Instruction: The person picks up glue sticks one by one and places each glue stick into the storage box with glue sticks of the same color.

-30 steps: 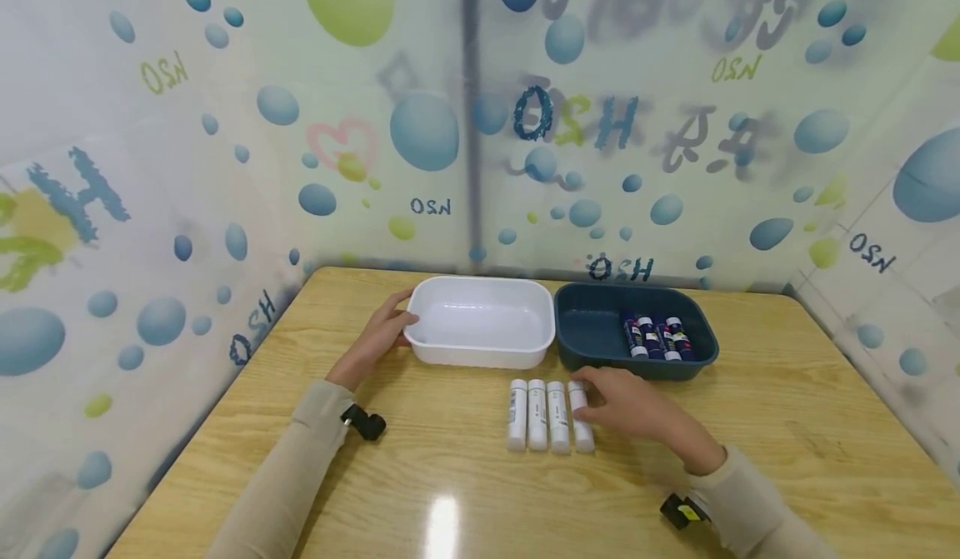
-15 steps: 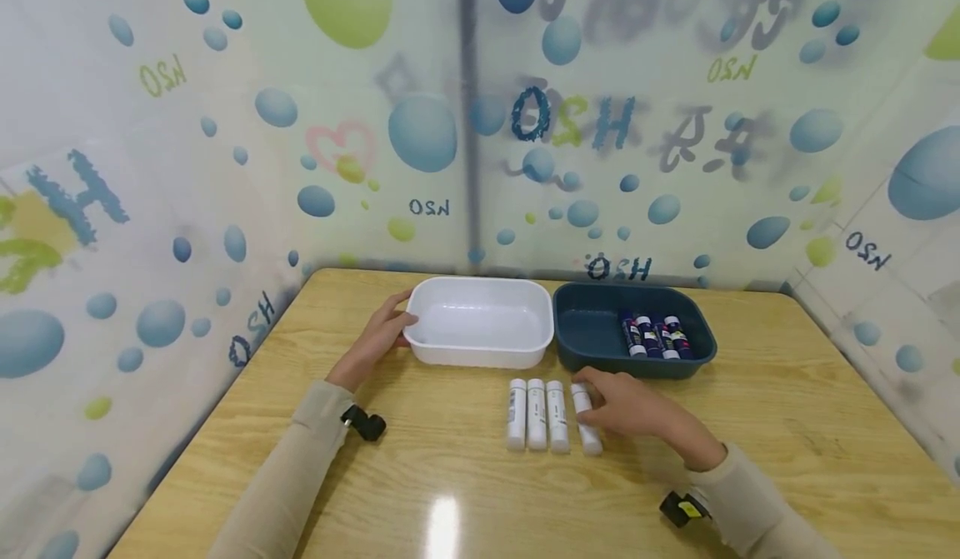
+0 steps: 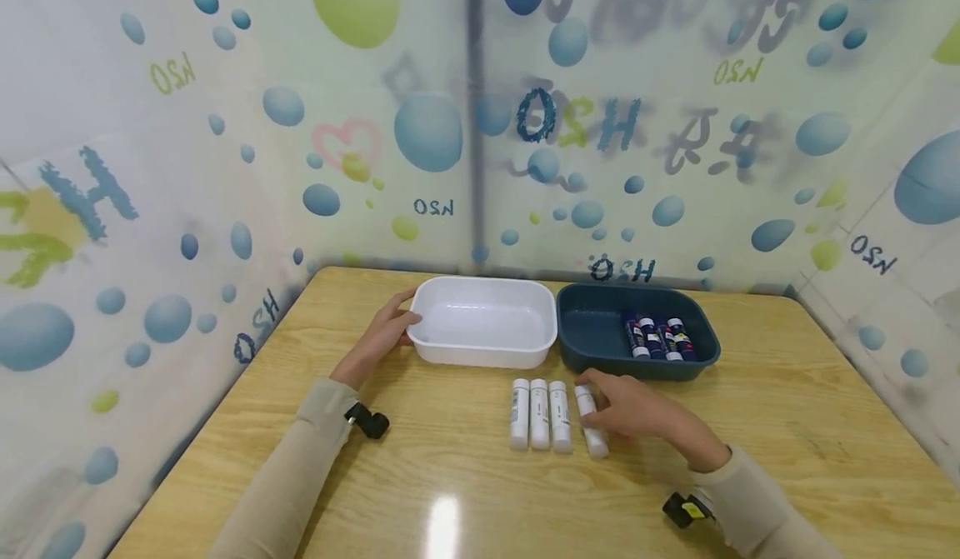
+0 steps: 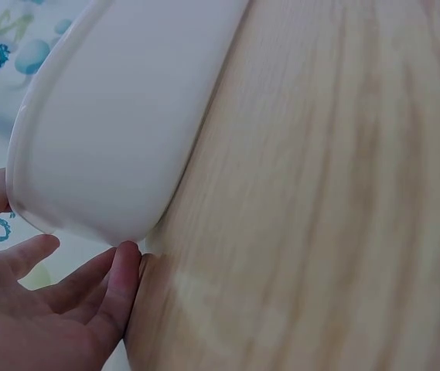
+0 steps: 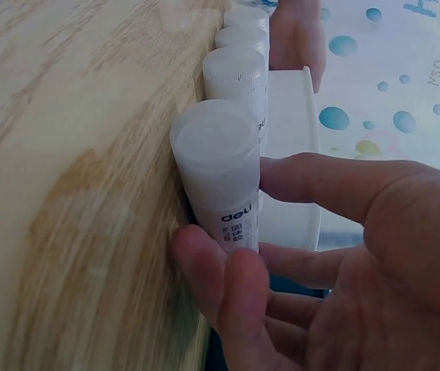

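Observation:
My right hand [image 3: 633, 405] grips a white glue stick [image 3: 591, 421] between thumb and fingers, tilted slightly on the wooden table. In the right wrist view, this glue stick [image 5: 216, 162] shows a frosted end and "deli" lettering. Just left of it, three more white glue sticks [image 3: 539, 414] lie side by side. At the left end of the white tray [image 3: 480, 357], my left hand [image 3: 382, 334] holds on, thumb at the rim. The left wrist view has its fingertips [image 4: 127, 259] by the tray's lower corner [image 4: 119, 224].
A dark blue tray [image 3: 596, 334] stands against the right end of the white one. Several dark blue glue sticks [image 3: 654, 341] with white caps lie in its right half. Behind the table [image 3: 375, 492] hangs a curtain [image 3: 427, 234] with a bubble print.
The gripped glue stick has shifted right with my right hand, leaving a wider gap beside the other three, and now lies at a slant. My left hand stays at the white tray.

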`<action>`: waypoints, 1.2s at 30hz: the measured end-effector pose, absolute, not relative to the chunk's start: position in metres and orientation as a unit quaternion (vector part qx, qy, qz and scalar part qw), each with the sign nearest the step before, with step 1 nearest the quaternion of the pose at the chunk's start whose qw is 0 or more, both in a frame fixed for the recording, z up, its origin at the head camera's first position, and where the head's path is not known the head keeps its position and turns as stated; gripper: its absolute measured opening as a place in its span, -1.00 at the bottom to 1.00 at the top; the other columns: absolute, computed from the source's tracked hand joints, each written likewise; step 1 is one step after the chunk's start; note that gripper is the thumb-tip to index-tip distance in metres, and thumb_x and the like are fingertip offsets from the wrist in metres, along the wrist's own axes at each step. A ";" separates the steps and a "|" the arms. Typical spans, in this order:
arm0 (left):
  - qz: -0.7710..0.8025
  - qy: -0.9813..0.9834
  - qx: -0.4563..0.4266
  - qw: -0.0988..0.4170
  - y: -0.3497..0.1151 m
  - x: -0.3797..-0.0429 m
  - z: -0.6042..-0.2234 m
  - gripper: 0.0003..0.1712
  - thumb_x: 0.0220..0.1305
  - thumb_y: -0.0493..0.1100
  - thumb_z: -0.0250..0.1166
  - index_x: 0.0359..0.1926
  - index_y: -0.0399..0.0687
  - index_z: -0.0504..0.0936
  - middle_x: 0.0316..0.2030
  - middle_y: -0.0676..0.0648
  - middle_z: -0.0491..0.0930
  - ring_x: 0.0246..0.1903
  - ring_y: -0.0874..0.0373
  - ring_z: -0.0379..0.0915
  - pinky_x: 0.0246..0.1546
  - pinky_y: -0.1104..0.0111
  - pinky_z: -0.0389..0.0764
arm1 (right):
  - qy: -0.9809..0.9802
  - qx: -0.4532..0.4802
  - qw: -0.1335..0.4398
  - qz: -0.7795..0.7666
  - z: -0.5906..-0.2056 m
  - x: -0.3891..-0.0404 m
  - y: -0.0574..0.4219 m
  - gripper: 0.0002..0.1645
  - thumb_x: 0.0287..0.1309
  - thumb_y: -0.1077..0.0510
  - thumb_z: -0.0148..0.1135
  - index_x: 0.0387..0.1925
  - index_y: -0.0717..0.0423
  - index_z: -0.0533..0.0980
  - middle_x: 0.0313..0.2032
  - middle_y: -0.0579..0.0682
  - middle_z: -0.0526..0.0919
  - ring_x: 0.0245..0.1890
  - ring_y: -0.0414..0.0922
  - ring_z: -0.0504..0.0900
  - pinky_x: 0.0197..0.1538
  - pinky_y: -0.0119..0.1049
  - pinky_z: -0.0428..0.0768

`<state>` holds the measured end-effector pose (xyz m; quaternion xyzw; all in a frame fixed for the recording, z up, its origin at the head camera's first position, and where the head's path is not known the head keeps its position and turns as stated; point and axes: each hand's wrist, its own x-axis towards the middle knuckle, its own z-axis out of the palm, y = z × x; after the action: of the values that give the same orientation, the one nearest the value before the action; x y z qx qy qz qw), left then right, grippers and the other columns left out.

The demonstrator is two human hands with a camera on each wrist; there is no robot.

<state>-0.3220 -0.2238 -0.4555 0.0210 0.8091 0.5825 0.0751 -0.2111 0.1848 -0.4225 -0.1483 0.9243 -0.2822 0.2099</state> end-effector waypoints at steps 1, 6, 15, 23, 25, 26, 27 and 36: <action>0.584 0.808 0.021 0.075 -0.224 -0.322 -0.456 -0.25 0.52 -0.07 0.07 0.64 0.05 0.07 0.32 -0.44 0.45 -0.06 0.06 0.61 -0.08 0.41 0.64 | 0.924 -0.146 0.213 -0.282 -0.423 -0.211 0.185 -0.33 0.27 0.05 0.41 0.35 0.06 0.43 -0.40 -0.02 0.54 -0.53 -0.12 0.51 -0.42 -0.26 0.46; 0.587 0.806 0.020 0.073 -0.224 -0.322 -0.456 -0.25 0.53 -0.07 0.06 0.64 0.06 0.08 0.33 -0.43 0.44 -0.02 0.03 0.60 -0.05 0.41 0.63 | 0.921 -0.140 0.222 -0.287 -0.422 -0.210 0.185 -0.33 0.27 0.05 0.41 0.36 0.04 0.42 -0.40 -0.01 0.55 -0.59 -0.11 0.51 -0.46 -0.26 0.47; 0.589 0.805 0.022 0.069 -0.222 -0.320 -0.457 -0.27 0.53 -0.08 0.05 0.63 -0.02 0.09 0.32 -0.44 0.44 0.00 0.01 0.61 -0.06 0.39 0.65 | 0.923 -0.138 0.217 -0.287 -0.423 -0.208 0.183 -0.33 0.24 0.06 0.43 0.34 0.04 0.43 -0.40 0.00 0.55 -0.59 -0.11 0.51 -0.47 -0.25 0.49; 0.593 0.802 0.015 0.071 -0.221 -0.318 -0.455 -0.27 0.53 -0.08 0.06 0.63 -0.02 0.11 0.32 -0.42 0.44 -0.03 0.05 0.61 -0.07 0.42 0.64 | 0.919 -0.150 0.212 -0.297 -0.423 -0.207 0.184 -0.33 0.23 0.08 0.43 0.32 0.10 0.42 -0.46 0.00 0.55 -0.66 -0.12 0.50 -0.52 -0.26 0.49; 0.594 0.801 0.017 0.070 -0.222 -0.318 -0.456 -0.27 0.53 -0.09 0.05 0.63 -0.04 0.10 0.31 -0.44 0.44 -0.07 0.09 0.61 -0.09 0.44 0.64 | 0.919 -0.150 0.213 -0.296 -0.424 -0.207 0.184 -0.33 0.23 0.08 0.44 0.32 0.09 0.43 -0.46 -0.01 0.55 -0.66 -0.12 0.51 -0.52 -0.26 0.49; 0.594 0.801 0.019 0.069 -0.222 -0.318 -0.457 -0.26 0.53 -0.10 0.05 0.63 -0.06 0.09 0.31 -0.45 0.44 -0.09 0.11 0.61 -0.10 0.45 0.64 | 0.920 -0.150 0.213 -0.294 -0.424 -0.207 0.184 -0.33 0.23 0.07 0.44 0.32 0.08 0.43 -0.46 -0.01 0.55 -0.66 -0.12 0.51 -0.51 -0.27 0.49; 0.595 0.801 0.021 0.069 -0.222 -0.318 -0.458 -0.26 0.53 -0.11 0.05 0.63 -0.08 0.08 0.30 -0.47 0.43 -0.10 0.12 0.61 -0.11 0.45 0.64 | 0.920 -0.149 0.214 -0.292 -0.425 -0.207 0.184 -0.33 0.22 0.07 0.45 0.31 0.07 0.44 -0.46 -0.01 0.55 -0.65 -0.12 0.52 -0.51 -0.26 0.50; 0.585 0.808 0.014 0.076 -0.222 -0.320 -0.455 -0.25 0.54 -0.05 0.06 0.64 0.05 0.07 0.35 -0.40 0.42 0.09 -0.04 0.57 0.02 0.33 0.64 | 0.924 -0.155 0.206 -0.282 -0.422 -0.207 0.185 -0.30 0.19 0.06 0.47 0.32 0.08 0.44 -0.43 -0.01 0.54 -0.63 -0.11 0.52 -0.51 -0.26 0.51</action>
<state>-0.3196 -0.2224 -0.4549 0.0144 0.8076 0.5847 0.0756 -0.2071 0.1852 -0.4218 -0.1548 0.9242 -0.2819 0.2060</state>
